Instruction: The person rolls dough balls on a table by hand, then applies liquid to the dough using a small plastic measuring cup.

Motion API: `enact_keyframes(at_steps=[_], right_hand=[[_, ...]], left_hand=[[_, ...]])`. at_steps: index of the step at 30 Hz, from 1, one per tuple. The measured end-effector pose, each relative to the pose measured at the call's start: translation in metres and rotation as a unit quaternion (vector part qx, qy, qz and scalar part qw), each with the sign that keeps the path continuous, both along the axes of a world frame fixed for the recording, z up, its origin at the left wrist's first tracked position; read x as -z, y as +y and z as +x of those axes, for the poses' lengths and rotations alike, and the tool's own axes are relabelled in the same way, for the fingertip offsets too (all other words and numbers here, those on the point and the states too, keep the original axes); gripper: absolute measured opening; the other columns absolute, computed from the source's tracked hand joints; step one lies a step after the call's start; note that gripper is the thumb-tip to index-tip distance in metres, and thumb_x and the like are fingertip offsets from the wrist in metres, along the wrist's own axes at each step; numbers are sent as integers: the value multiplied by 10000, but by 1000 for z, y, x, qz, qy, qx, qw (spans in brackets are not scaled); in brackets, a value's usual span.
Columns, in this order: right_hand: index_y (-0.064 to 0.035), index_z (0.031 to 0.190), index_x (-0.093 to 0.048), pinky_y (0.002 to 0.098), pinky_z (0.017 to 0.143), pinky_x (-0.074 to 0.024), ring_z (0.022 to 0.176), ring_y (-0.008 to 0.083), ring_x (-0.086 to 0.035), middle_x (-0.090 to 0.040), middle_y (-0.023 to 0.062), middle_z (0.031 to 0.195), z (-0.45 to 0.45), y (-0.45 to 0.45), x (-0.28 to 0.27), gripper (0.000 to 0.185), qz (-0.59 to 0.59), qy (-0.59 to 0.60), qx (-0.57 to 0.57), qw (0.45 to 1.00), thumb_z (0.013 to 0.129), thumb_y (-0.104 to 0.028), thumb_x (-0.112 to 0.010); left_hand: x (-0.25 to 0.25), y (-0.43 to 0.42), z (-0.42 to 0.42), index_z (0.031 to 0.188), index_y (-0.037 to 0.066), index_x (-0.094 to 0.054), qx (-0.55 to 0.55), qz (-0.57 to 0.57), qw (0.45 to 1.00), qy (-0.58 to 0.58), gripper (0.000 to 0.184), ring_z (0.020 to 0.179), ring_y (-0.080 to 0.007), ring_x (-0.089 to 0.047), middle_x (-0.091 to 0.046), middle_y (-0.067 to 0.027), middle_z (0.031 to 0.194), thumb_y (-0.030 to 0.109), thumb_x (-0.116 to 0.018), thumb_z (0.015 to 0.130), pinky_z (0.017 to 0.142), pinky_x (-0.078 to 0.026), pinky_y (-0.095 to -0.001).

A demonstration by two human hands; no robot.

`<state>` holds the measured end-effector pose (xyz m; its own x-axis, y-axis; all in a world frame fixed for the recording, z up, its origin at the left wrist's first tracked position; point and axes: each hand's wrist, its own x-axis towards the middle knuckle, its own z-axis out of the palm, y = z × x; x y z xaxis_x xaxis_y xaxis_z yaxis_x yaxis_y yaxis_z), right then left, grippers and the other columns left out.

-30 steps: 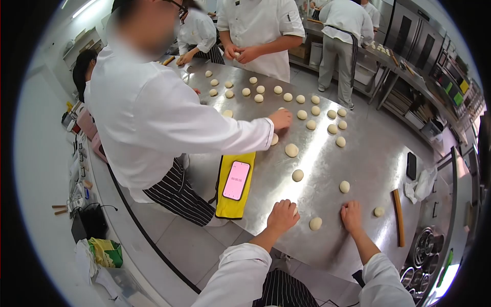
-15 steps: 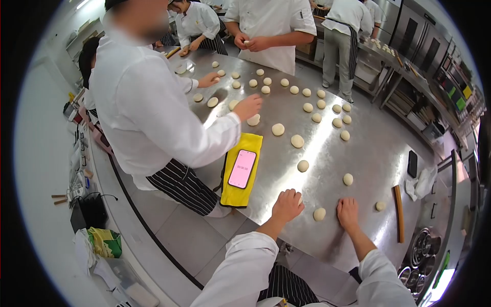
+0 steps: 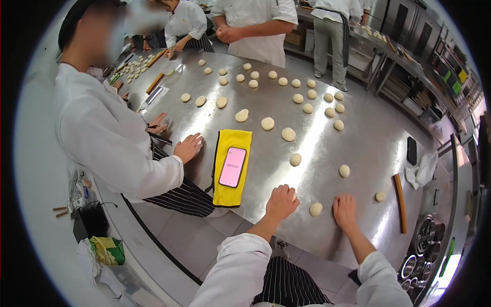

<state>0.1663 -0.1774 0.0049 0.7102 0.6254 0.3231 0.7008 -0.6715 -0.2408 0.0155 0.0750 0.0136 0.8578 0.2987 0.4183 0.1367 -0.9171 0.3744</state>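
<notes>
My left hand [image 3: 282,201] is cupped palm down on the steel table [image 3: 266,169]. A sliver of a pale dough ball [image 3: 295,196] shows at its right edge, under the curled fingers. To the right, my right hand [image 3: 344,209] also rests knuckles up on the steel with its fingers curled; whatever lies beneath it is hidden. Between my hands sits a loose dough ball [image 3: 316,209]. Another dough ball [image 3: 344,171] lies beyond my right hand, and a smaller dough ball [image 3: 380,197] is to its right.
A yellow cloth [image 3: 225,197] carries a phone [image 3: 232,167] with a pink screen. A wooden rolling pin [image 3: 400,203], a black phone [image 3: 411,150] and a crumpled white cloth [image 3: 422,175] lie at right. Several dough balls spread across the far table. A co-worker [image 3: 102,133] stands at left.
The co-worker at left has drawn both hands back from the dough to the table edge. The view has shifted slightly. My hands keep about the same places on the table.
</notes>
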Motion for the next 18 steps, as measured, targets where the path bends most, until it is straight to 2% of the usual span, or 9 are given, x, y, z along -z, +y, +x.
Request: enact_keyframes(at_steps=[3, 5, 6, 7, 9, 12, 14, 15, 18], right_hand=[[-37, 960, -602, 487, 881, -445, 975, 389, -548, -591, 170, 996, 25, 5, 1, 119, -22, 72, 14, 997, 883, -126, -620], [-55, 960, -614, 475, 874, -455, 985, 351, -564, -609, 152, 976, 3, -24, 20, 126, 59, -15, 44, 997, 848, -112, -622], [-58, 931, -603, 481, 882, -452, 988, 340, -567, -611, 147, 960, -12, -10, 7, 105, 68, -61, -20, 996, 848, -118, -626], [-56, 921, -604, 463, 890, -456, 981, 330, -564, -610, 140, 961, -14, 5, -3, 96, 32, 9, 4, 999, 852, -117, -632], [-48, 908, -602, 426, 870, -465, 961, 322, -562, -607, 134, 946, 10, 18, -16, 83, -8, -7, -41, 999, 871, -116, -633], [-54, 913, -599, 425, 864, -463, 970, 319, -561, -597, 130, 962, 3, -6, -15, 85, -3, 66, 26, 997, 882, -128, -628], [-67, 934, -603, 422, 874, -462, 989, 319, -555, -588, 124, 994, -27, -3, -9, 89, 56, -56, 59, 995, 878, -126, -640], [-67, 934, -603, 422, 874, -462, 989, 319, -555, -588, 124, 994, -19, 6, -12, 89, 41, -56, 59, 996, 878, -126, -640], [-74, 962, -609, 428, 897, -457, 1010, 327, -546, -583, 130, 1032, -10, 7, -9, 108, 22, 42, 44, 998, 872, -111, -656]], left_hand=[[4, 1, -1, 904, 80, -613, 3, 11, 999, 46, 221, 870, -268, -568, -556, -103, 896, 275, -658, 810, 750, -449, -420], [11, 3, 1, 896, 75, -612, -5, 32, 998, 44, 255, 889, -283, -569, -568, -109, 917, 316, -662, 827, 754, -449, -432], [11, 3, 2, 897, 71, -604, 5, 24, 999, 45, 264, 877, -285, -567, -567, -109, 911, 309, -677, 809, 740, -447, -434], [10, 4, 3, 898, 70, -591, 11, 13, 999, 37, 260, 858, -293, -561, -563, -110, 903, 283, -687, 784, 727, -443, -437], [7, 3, 3, 887, 70, -570, 16, 17, 1000, 17, 250, 840, -303, -550, -549, -109, 889, 244, -688, 752, 718, -433, -442], [11, 3, 3, 906, 74, -581, 7, 25, 1000, 13, 223, 839, -302, -549, -548, -110, 905, 214, -673, 757, 706, -428, -443], [5, 4, -3, 905, 74, -582, 5, 9, 1000, 23, 217, 833, -299, -546, -548, -109, 906, 208, -671, 759, 700, -426, -441], [2, 3, 3, 905, 75, -583, 7, 11, 1000, 20, 211, 827, -297, -544, -547, -107, 907, 201, -670, 761, 694, -424, -438], [5, 5, 3, 900, 75, -583, 21, 13, 999, 35, 197, 817, -289, -540, -545, -103, 904, 189, -671, 766, 682, -420, -432]])
